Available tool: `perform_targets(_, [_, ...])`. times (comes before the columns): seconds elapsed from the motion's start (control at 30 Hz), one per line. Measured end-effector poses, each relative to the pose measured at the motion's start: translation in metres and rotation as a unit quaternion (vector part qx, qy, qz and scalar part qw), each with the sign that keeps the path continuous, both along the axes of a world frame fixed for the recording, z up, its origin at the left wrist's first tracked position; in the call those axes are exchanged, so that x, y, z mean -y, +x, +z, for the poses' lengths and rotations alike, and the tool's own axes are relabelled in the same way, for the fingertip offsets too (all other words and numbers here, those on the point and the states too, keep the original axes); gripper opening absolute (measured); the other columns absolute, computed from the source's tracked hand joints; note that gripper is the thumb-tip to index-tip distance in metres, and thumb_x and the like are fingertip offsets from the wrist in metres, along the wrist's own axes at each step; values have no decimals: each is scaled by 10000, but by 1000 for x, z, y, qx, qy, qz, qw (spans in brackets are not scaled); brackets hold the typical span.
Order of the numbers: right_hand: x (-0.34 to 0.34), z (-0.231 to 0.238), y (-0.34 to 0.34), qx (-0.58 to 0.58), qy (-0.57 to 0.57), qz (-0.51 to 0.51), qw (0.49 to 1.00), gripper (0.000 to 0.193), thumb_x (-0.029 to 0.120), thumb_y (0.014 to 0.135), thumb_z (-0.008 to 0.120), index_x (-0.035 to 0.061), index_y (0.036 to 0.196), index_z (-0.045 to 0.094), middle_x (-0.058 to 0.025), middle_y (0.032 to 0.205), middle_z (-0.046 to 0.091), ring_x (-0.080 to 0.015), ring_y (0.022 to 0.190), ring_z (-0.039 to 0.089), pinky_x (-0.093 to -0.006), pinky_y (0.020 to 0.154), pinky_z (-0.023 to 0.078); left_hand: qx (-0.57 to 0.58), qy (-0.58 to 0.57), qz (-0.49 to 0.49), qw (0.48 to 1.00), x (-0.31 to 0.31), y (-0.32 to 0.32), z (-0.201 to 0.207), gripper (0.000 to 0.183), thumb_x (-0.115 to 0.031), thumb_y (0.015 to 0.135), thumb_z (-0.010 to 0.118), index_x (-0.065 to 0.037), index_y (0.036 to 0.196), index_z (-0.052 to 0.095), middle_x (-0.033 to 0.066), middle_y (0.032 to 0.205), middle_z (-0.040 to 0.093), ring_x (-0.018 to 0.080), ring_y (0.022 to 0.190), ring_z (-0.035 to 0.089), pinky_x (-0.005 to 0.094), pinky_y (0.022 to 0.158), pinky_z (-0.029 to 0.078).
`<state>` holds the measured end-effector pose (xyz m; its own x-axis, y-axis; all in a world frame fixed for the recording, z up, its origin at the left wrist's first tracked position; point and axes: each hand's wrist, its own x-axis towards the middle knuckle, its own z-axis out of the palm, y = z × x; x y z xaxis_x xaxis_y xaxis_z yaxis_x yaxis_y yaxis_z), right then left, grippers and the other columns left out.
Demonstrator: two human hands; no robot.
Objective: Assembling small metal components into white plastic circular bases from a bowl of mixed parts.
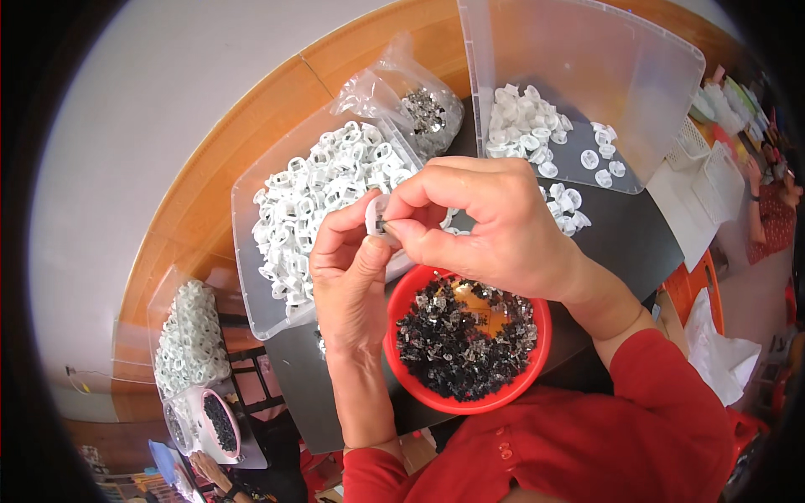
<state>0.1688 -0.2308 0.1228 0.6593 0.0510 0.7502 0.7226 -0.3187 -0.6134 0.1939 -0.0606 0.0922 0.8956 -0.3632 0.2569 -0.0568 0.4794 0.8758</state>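
Between the thumb and fingers of my left hand point(346, 264) is a small round white plastic part point(372, 215), held up on its edge. My right hand point(486, 214) is closed in a pinch against the part's right side. A dark bit shows there, but the fingertips hide what exactly they grip. Just below both hands stands a red bowl point(543, 356) with many small black and silvery metal pieces point(457, 369) heaped round its inside.
A clear bin point(249, 289) full of white parts stands left. Another clear bin point(587, 59), far right, holds white caps point(524, 121); more caps point(568, 210) lie on the dark table point(298, 394). Behind sits a plastic bag point(432, 113) of metal pieces. A co-worker's hand point(210, 469) shows lower left.
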Motion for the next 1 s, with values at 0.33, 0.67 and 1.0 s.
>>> perform_targets(0.33, [-2,-4,3,-2,-1,-28,1000,46,-6,753,666,-2,788,637,-74,718,646,-148,641,640,-254,582,502,21,27,46,998,6,2,-3,348,-115,839,697,-32,1153,570,90,1173,596,188,1059,589,349,932,478])
perform_targets(0.67, [13,-1,5,-131,2,22,991,105,91,806,700,-4,851,690,-53,727,666,-94,658,606,-236,609,477,-5,33,45,998,9,-2,1,336,-105,886,627,8,1187,529,105,1169,584,171,1033,586,323,913,481])
perform_targets(1.0, [56,-4,25,-76,-119,-221,965,170,171,785,674,1,776,678,-113,650,639,-219,581,613,-322,565,469,-256,-358,-180,880,-16,21,19,654,-356,964,493,35,1415,225,259,1413,361,274,1206,499,361,973,458])
